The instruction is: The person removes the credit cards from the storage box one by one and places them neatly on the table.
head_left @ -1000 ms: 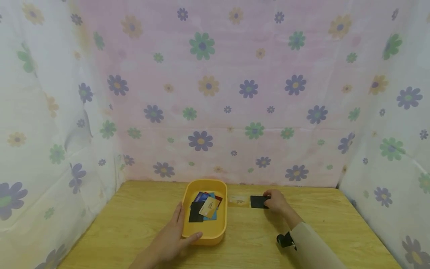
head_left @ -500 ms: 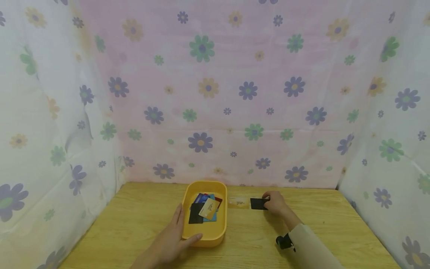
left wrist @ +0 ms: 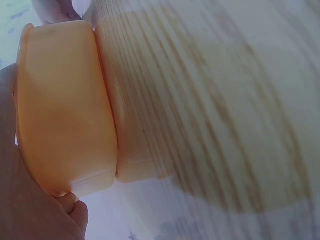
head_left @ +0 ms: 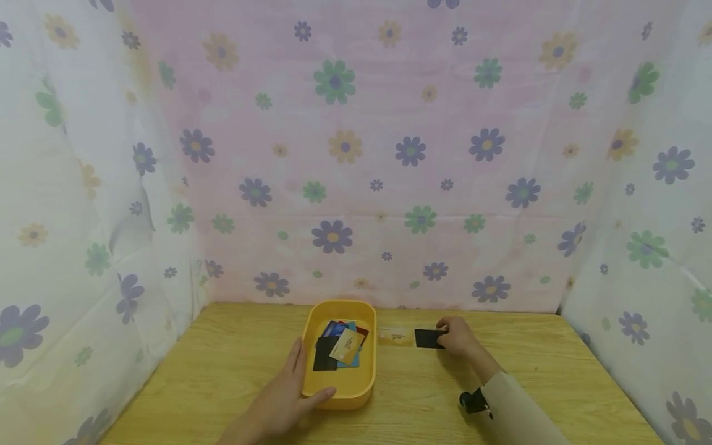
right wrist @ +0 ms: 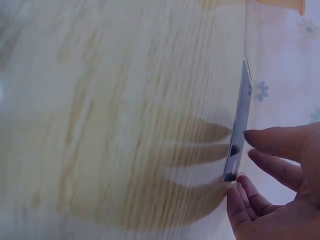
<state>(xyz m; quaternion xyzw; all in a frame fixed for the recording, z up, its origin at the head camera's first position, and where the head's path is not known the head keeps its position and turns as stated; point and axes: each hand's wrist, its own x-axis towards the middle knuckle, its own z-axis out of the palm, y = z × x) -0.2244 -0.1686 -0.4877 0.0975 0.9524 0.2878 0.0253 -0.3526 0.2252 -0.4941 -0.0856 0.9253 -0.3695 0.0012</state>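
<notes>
A flat black card (head_left: 428,338) lies on the wooden table at the fingertips of the right hand (head_left: 460,335), its right end reached by thumb and fingers while the rest extends to the left of them. The right wrist view shows fingertips at that end, one beside the long edge and others at the corner; whether they pinch the card or merely touch it cannot be told. Farther left of this hand, just beyond the black card's free end, a pale gold card (head_left: 396,336) with small, unreadable lettering lies in line with it. Past that, the yellow plastic bin (head_left: 347,403) stands upright, held at its near left corner by the left hand (head_left: 280,395), thumb over the near rim and fingers along the left wall. Ahead and to the right of that hold, inside the bin, overlapping cards rest on the floor: a gold card (head_left: 348,346) on top, a second black card (head_left: 325,356) partly beneath it, with blue cards (head_left: 335,329) and a red card (head_left: 364,332) showing around them. Behind the right hand come a black wrist device (head_left: 474,402) and a beige sleeve (head_left: 523,411). The wooden table (head_left: 423,395) spreads under both hands, and beyond them hangs a pink floral cloth (head_left: 367,117).
</notes>
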